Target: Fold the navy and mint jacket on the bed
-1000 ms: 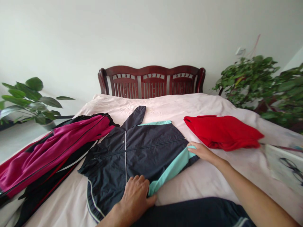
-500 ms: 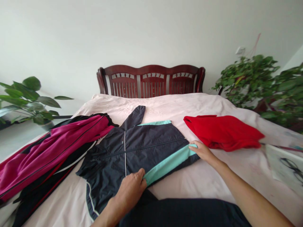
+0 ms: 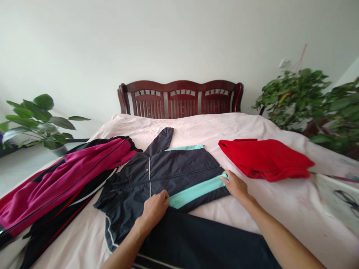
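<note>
A dark navy jacket [image 3: 176,164] with mint side panels and white piping lies spread on the bed, its collar toward the left and one sleeve stretched away from me. My left hand [image 3: 155,204] is closed on the jacket's near side, by the end of the mint panel. At the hem end of that panel, my right hand [image 3: 234,183] pinches the jacket's edge between thumb and fingers. Dark cloth with a pale stripe [image 3: 202,235] lies below my hands; whether it is part of the jacket I cannot tell.
To the left lies a heap of pink and black clothes [image 3: 92,162]. A folded red garment [image 3: 266,158] rests on the right of the pink bedsheet [image 3: 196,125]. Glasses [image 3: 349,200] sit at the far right. Beyond are a wooden headboard [image 3: 182,98] and potted plants [image 3: 297,97].
Both hands have moved slightly, the left away from me and the right a little left, with the jacket's near edge drawn inward. More of the dark cloth shows below.
</note>
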Tool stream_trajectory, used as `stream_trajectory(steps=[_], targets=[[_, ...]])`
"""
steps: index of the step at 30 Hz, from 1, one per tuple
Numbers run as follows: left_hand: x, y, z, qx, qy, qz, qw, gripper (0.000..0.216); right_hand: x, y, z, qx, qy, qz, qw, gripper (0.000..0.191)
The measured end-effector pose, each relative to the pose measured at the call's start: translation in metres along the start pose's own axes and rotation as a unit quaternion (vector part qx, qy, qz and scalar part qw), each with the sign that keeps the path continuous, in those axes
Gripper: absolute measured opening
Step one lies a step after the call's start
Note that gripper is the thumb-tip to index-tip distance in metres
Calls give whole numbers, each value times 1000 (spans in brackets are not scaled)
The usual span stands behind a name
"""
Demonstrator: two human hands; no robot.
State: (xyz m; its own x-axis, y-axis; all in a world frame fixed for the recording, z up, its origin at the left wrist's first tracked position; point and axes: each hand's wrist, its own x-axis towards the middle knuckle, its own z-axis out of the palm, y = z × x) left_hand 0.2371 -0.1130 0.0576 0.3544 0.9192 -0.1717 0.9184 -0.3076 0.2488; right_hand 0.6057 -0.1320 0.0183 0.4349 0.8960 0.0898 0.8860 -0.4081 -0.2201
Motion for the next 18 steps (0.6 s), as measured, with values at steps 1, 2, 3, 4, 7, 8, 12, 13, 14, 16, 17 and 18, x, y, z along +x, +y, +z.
stream_trajectory(steps=[1, 2, 3, 4, 7, 8, 12, 13, 14, 16, 17, 18], targets=[[2, 0, 2, 7, -1, -3, 1000, 22, -1, -2, -1, -14, 1, 1, 1000, 28], [3, 0, 4, 10, 1, -4, 1000, 20, -2, -5, -2, -27, 3, 2, 1000, 29], [4, -1, 6, 12, 3, -1, 1000, 19, -3, -6, -4, -41, 6, 2, 999, 30], [3, -3, 8, 12, 9, 4, 1000, 19, -5, -6, -6, -55, 11, 0, 998, 31], [-3, -16, 8, 3, 46, 28, 999, 20, -12, 6, -18, -63, 55, -24, 996, 44], [-8, -22, 6, -6, 61, 39, 997, 20, -17, 13, -23, -46, 71, -34, 996, 48], [-42, -54, -4, -68, 89, 122, 986, 13, -59, 52, -41, 115, 30, -71, 990, 37], [-54, -63, -5, -79, 82, 151, 982, 12, -76, 61, -44, 155, -16, -76, 985, 31], [-66, -72, -6, -86, 69, 181, 977, 10, -94, 70, -46, 185, -69, -80, 977, 27], [-89, -90, -4, -85, 36, 237, 967, 8, -134, 86, -47, 209, -172, -93, 958, 23], [-100, -98, -2, -79, 26, 257, 963, 21, -154, 93, -46, 205, -198, -111, 952, 29], [-109, -105, 1, -71, 21, 270, 960, 35, -172, 99, -43, 192, -203, -144, 949, 39]])
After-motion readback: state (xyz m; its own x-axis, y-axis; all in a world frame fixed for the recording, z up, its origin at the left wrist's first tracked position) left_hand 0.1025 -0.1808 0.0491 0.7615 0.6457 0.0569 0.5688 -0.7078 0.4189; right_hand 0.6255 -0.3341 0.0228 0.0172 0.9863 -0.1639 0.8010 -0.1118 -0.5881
